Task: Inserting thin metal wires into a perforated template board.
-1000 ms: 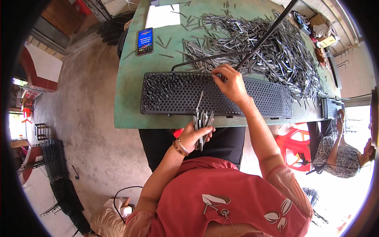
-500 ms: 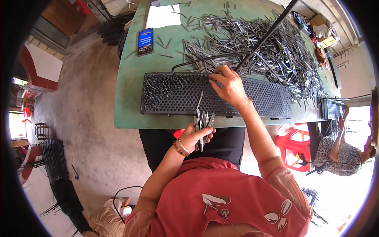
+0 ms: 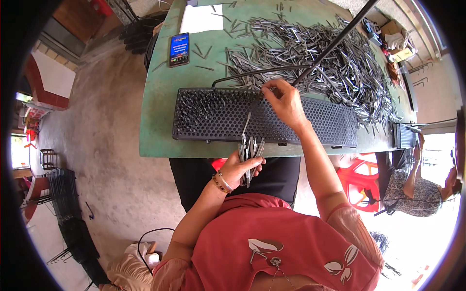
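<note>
A long black rack with rows of round holes (image 3: pixel 272 126) lies along the table's near edge. Its left part is filled with upright dark slim pieces (image 3: pixel 196 109). My left hand (image 3: pixel 241 169) is closed around a bundle of thin grey metal strips (image 3: pixel 248 148), held upright in front of the rack. One strip sticks up above the others, over the rack's holes. At the rack's far edge, near its middle, my right hand (image 3: pixel 287 105) has thumb and forefinger brought together. Whatever sits between those fingertips is too small to make out.
A big heap of loose strips (image 3: pixel 320 58) covers the green table (image 3: pixel 158 121) behind the rack. A dark metal bar (image 3: pixel 335 41) slants over it. A phone (image 3: pixel 179 49) and white paper (image 3: pixel 201 19) lie far left. Another person (image 3: pixel 412 194) sits at right, by a red stool (image 3: pixel 359 182).
My right hand has shifted slightly right along the rack's far edge, and its fingers are curled closer together. The left hand with its bundle stays in place.
</note>
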Demonstrator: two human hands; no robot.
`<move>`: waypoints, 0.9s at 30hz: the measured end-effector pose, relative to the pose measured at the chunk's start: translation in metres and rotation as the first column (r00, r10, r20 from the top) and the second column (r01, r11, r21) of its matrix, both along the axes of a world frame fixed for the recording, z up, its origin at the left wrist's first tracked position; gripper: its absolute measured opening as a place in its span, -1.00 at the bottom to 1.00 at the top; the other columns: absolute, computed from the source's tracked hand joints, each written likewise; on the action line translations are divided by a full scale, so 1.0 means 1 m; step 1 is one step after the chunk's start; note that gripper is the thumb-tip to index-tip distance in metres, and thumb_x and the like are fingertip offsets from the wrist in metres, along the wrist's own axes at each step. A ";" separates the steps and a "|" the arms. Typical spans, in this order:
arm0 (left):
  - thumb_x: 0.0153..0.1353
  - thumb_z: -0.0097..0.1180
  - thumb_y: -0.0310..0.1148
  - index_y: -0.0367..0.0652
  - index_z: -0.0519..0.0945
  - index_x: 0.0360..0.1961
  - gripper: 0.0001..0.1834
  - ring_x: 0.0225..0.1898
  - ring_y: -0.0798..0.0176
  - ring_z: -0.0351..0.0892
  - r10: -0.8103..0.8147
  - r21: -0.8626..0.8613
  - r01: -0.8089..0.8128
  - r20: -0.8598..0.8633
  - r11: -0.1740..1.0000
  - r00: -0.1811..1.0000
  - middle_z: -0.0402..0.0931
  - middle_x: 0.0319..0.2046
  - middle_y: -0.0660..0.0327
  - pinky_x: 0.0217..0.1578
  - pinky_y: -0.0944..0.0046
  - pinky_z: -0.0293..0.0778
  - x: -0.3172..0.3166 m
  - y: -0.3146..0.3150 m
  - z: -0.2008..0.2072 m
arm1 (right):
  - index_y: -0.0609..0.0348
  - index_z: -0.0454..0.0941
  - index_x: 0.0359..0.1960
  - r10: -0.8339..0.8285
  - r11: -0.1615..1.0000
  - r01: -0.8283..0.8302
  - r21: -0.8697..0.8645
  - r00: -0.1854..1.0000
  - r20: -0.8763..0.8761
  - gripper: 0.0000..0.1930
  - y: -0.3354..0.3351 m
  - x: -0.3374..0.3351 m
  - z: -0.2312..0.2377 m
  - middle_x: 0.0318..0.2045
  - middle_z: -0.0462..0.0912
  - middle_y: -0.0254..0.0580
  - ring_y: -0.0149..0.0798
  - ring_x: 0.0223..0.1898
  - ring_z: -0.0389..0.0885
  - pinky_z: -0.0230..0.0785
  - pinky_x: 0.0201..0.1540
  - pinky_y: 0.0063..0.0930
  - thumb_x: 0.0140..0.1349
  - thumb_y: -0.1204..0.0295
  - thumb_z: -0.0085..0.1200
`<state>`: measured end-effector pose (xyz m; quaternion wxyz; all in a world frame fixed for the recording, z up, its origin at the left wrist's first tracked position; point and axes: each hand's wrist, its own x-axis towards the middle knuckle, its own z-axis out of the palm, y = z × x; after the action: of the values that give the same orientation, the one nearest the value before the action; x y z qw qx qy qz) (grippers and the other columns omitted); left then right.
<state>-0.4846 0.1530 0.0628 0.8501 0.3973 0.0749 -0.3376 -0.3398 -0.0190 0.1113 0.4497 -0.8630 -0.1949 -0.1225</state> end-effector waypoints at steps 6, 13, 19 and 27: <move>0.19 0.13 -0.43 -0.27 0.41 -0.03 -0.67 -0.44 0.36 0.50 0.001 -0.011 -0.001 0.012 1.000 1.000 0.54 -0.37 0.15 -0.47 0.42 0.44 0.000 0.001 0.004 | 0.26 0.57 -0.32 -0.066 0.997 0.062 -0.046 0.993 -0.101 -0.85 -0.002 -0.004 0.002 -0.35 0.56 -0.20 -0.32 -0.51 0.49 0.36 -0.43 -0.51 0.10 0.47 0.17; 0.19 0.12 -0.44 -0.28 0.40 -0.02 -0.66 -0.43 0.36 0.50 0.013 0.005 -0.013 0.022 1.000 1.000 0.55 -0.36 0.14 -0.45 0.41 0.44 -0.002 0.001 0.002 | 0.19 0.57 -0.34 0.027 0.939 0.025 -0.344 0.989 0.143 -0.82 0.001 -0.004 -0.017 -0.31 0.51 -0.17 -0.05 -0.33 0.54 0.42 -0.27 -0.26 -0.02 0.47 0.25; 0.20 0.11 -0.45 -0.28 0.40 -0.02 -0.67 -0.43 0.36 0.50 0.014 -0.003 -0.014 0.016 1.000 1.000 0.55 -0.35 0.14 -0.44 0.40 0.44 -0.003 0.002 0.000 | 0.22 0.57 -0.36 0.006 0.972 0.035 -0.232 0.985 0.173 -0.86 0.006 -0.004 -0.018 -0.32 0.50 -0.16 -0.07 -0.39 0.54 0.41 -0.35 -0.32 0.00 0.52 0.21; 0.15 0.20 -0.41 -0.24 0.51 -0.14 -0.74 -0.43 0.39 0.55 0.026 -0.037 -0.026 0.004 0.999 1.000 0.59 -0.35 0.17 -0.43 0.39 0.49 -0.003 0.002 -0.003 | 0.29 0.54 -0.33 0.017 0.987 -0.015 -0.159 1.000 0.009 -0.89 0.003 -0.002 -0.005 -0.32 0.52 -0.17 -0.21 -0.46 0.51 0.36 -0.41 -0.45 0.12 0.51 0.12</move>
<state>-0.4873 0.1549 0.0601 0.8617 0.3812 0.0719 -0.3271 -0.3420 -0.0162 0.1061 0.3796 -0.8937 -0.2134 -0.1075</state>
